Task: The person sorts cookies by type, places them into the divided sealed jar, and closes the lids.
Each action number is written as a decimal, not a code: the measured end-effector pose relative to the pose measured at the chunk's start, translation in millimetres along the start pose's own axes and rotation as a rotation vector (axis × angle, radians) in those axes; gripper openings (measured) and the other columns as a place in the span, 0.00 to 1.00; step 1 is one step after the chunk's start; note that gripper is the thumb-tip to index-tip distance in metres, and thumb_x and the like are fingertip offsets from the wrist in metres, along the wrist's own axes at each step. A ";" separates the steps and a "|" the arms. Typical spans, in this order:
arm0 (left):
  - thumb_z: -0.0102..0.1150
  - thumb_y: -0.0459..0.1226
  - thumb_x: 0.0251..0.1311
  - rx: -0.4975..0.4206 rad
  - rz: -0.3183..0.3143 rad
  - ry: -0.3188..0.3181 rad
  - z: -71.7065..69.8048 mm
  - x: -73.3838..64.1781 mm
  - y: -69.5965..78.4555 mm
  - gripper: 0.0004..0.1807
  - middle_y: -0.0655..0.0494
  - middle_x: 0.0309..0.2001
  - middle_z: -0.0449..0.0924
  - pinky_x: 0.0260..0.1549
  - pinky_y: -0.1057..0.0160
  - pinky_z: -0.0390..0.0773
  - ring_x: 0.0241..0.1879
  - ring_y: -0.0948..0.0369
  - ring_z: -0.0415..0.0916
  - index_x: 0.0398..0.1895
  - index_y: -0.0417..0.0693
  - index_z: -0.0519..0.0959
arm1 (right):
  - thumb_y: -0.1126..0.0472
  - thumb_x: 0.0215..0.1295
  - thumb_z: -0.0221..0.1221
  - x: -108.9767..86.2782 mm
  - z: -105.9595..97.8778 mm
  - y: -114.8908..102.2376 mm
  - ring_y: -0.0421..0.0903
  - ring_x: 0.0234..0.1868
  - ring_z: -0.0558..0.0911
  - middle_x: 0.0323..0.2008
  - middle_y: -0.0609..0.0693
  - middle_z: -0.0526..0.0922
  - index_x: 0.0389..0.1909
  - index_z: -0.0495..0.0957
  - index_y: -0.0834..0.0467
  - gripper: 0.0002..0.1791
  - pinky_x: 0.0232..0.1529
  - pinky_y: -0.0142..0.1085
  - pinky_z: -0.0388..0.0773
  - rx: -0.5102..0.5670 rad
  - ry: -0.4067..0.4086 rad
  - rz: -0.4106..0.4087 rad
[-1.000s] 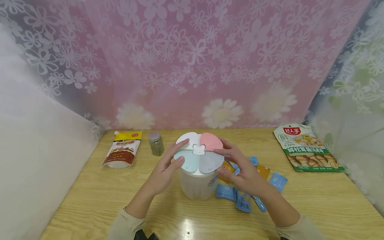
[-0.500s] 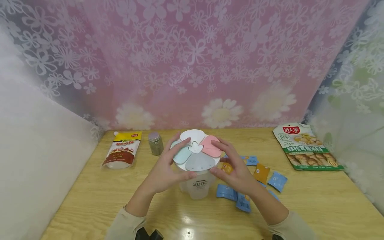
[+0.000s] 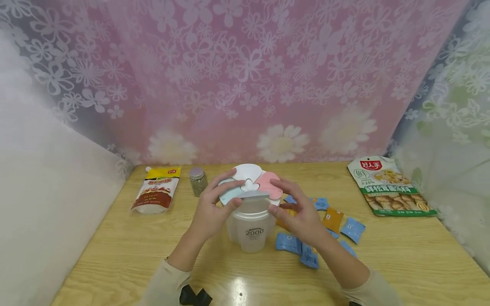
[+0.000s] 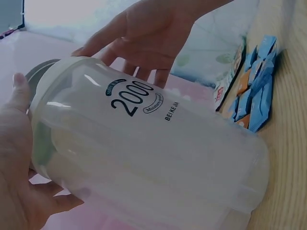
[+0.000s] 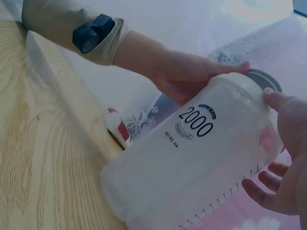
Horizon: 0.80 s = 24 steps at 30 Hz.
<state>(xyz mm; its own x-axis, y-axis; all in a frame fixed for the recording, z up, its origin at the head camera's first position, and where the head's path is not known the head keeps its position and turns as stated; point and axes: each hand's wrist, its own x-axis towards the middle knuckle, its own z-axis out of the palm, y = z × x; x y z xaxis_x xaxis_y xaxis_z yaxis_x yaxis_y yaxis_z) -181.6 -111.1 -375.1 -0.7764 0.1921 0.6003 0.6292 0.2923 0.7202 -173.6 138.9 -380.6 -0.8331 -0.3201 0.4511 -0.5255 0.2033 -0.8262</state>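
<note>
A jar (image 3: 254,238) stands on the desk (image 3: 153,259), just left of scattered sachets (image 3: 288,243), its near grey flap (image 3: 254,204) raised, while left hand (image 3: 214,208) and right hand (image 3: 300,214) each hold its top in a half-closed grip.

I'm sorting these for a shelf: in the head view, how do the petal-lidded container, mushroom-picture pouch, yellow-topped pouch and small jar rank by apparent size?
Largest to smallest:
1. Petal-lidded container
2. Mushroom-picture pouch
3. Yellow-topped pouch
4. Small jar

The container seems nearer the camera, so its lead may be exaggerated.
</note>
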 end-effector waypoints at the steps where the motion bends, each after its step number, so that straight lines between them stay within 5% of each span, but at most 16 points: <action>1: 0.59 0.59 0.62 -0.022 -0.015 0.000 -0.1 0.6 0.3 0.27 0.56 0.70 0.69 0.59 0.56 0.77 0.68 0.53 0.69 0.57 0.55 0.83 | 0.67 0.65 0.63 0.2 -0.8 -1.3 0.43 0.62 0.70 0.70 0.47 0.66 0.70 0.69 0.48 0.33 0.51 0.36 0.80 0.019 0.001 0.022; 4: 0.62 0.45 0.67 -0.123 -0.077 0.010 0.7 2.1 -2.3 0.20 0.56 0.70 0.69 0.58 0.63 0.77 0.67 0.55 0.70 0.60 0.50 0.80 | 0.67 0.66 0.63 0.5 -4.9 -4.2 0.44 0.56 0.71 0.65 0.46 0.69 0.69 0.71 0.49 0.31 0.46 0.34 0.80 0.069 -0.004 0.075; 8: 0.60 0.33 0.67 -0.225 -0.137 0.027 5.5 1.1 -4.3 0.23 0.52 0.69 0.68 0.59 0.67 0.75 0.66 0.54 0.68 0.65 0.45 0.75 | 0.69 0.67 0.61 -2.3 -11.6 -4.4 0.47 0.48 0.72 0.60 0.46 0.71 0.67 0.72 0.56 0.28 0.43 0.32 0.79 0.113 -0.026 0.080; 18: 0.55 0.39 0.71 -0.282 -0.259 -0.037 8.0 1.1 1.9 0.33 0.45 0.69 0.64 0.58 0.57 0.77 0.63 0.50 0.71 0.76 0.48 0.58 | 0.75 0.65 0.59 -9.8 -35.0 10.8 0.43 0.46 0.77 0.55 0.49 0.76 0.71 0.65 0.62 0.33 0.46 0.30 0.80 0.175 -0.066 0.039; 24: 0.54 0.40 0.72 -0.281 -0.303 -0.045 1.9 1.0 1.4 0.33 0.44 0.67 0.68 0.54 0.59 0.80 0.62 0.50 0.74 0.77 0.49 0.57 | 0.74 0.67 0.58 -8.2 -50.1 34.7 0.44 0.45 0.75 0.55 0.47 0.75 0.72 0.64 0.62 0.33 0.44 0.32 0.80 0.136 -0.138 0.070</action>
<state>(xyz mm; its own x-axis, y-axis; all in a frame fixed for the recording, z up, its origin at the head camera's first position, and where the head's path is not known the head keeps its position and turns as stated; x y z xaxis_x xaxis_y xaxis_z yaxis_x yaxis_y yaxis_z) -181.5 -108.7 -374.2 -0.9251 0.1791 0.3348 0.3523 0.0759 0.9328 -193.7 194.9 -396.1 -0.8303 -0.4352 0.3481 -0.4309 0.1053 -0.8962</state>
